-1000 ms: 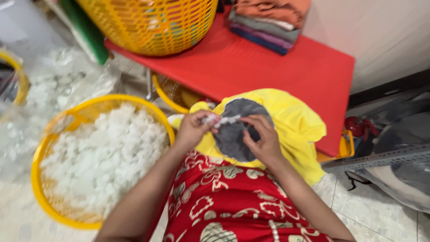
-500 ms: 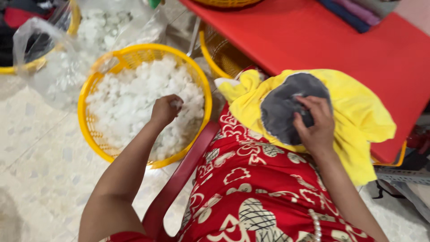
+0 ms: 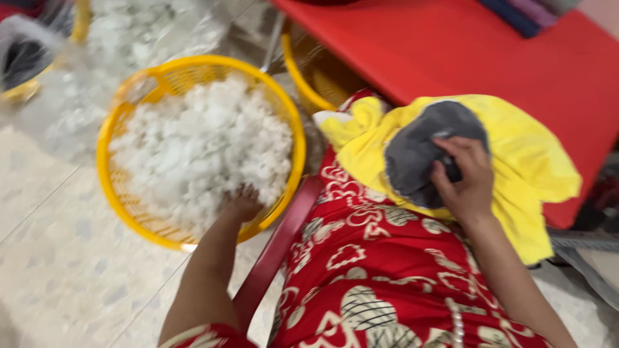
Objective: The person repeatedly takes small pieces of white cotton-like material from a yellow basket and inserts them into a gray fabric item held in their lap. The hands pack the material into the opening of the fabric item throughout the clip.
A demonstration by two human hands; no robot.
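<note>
My left hand reaches down into the white fluffy stuffing that fills a round yellow basket on the floor; its fingers are buried, so their grip is hidden. My right hand rests on my lap and holds a grey fabric piece, which lies on a yellow cloth. Both sit over my red patterned garment. The picture is motion-blurred.
A red table stands ahead with folded cloths at its far edge. A second yellow basket sits under it. Clear plastic bags of stuffing lie at the left on a pale tiled floor. A red chair edge runs beside my thigh.
My left hand left the grey piece, swung left to the basket, and has now sunk into the stuffing. My right hand keeps hold of the grey piece on my lap.
</note>
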